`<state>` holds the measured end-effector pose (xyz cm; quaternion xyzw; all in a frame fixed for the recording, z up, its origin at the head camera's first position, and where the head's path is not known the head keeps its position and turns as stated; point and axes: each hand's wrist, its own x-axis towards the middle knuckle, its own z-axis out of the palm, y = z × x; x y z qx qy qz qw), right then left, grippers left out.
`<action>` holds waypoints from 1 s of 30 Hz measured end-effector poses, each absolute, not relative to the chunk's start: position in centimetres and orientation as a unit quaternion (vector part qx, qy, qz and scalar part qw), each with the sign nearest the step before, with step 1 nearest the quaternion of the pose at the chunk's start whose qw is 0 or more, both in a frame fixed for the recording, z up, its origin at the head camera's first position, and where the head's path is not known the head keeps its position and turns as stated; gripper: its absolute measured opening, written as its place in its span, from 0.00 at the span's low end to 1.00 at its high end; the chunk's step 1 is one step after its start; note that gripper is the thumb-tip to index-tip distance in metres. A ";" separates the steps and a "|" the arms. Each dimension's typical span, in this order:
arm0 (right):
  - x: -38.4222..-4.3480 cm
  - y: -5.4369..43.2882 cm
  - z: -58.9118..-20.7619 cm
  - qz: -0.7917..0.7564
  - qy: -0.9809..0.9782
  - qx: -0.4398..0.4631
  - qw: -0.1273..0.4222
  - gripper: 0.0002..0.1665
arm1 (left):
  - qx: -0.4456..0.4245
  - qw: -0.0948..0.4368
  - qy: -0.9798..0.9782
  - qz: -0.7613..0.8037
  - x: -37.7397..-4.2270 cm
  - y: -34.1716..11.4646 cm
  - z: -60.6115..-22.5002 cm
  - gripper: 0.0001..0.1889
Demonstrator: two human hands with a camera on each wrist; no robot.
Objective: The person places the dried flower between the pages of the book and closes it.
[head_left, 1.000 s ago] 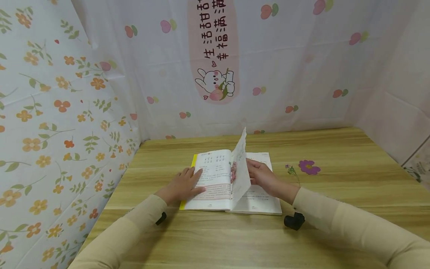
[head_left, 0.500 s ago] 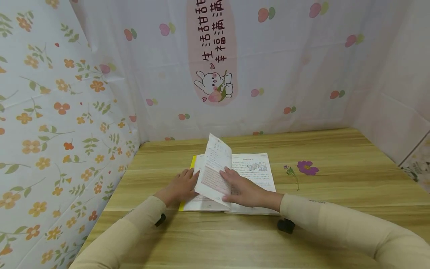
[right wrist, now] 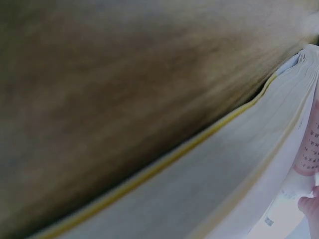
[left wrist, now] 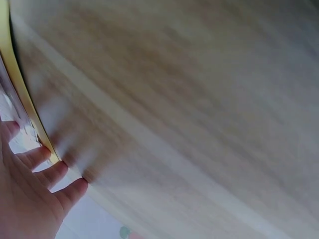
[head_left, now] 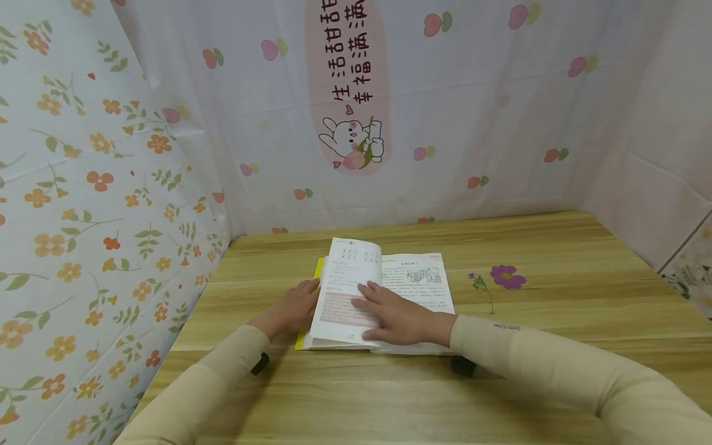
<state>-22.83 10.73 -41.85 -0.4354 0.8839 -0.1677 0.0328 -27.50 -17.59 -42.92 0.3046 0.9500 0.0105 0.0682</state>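
Swung further left, the page [head_left: 349,272] leans over the open book [head_left: 425,293] on the surface [head_left: 334,395], right hand [head_left: 397,316] touching the page with fingers apart, left hand [head_left: 290,309] splayed at the book's left edge, a page-turn probably needing flattening next

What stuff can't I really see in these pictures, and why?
Head view: part of the left hand is hidden behind the page.
Head view: most print in the book is too small to read.
Left wrist view: most of the book is cut off by the left edge.
Right wrist view: most of the right hand is cut off by the right edge.
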 end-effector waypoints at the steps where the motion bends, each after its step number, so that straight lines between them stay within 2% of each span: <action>1: -22.8 10.7 -41.8 -0.157 0.884 -0.439 0.031 0.41 | 0.305 0.068 0.950 0.014 -27.5 -17.6 -42.8 0.29; 11: -22.8 10.0 -41.7 -0.085 0.879 -0.467 0.031 0.35 | 0.284 0.067 0.955 0.045 -27.3 -17.6 -42.2 0.27; 17: -22.8 9.6 -41.5 -0.056 0.879 -0.472 0.029 0.34 | 0.273 0.038 0.958 0.074 -27.2 -17.5 -42.0 0.28; 25: -22.9 8.9 -41.6 -0.028 0.875 -0.482 0.030 0.32 | 0.270 0.063 0.958 0.070 -27.4 -16.7 -42.1 0.39; 30: -23.0 8.6 -41.7 -0.004 0.875 -0.483 0.027 0.31 | 0.280 0.071 0.956 0.052 -27.3 -16.3 -42.3 0.42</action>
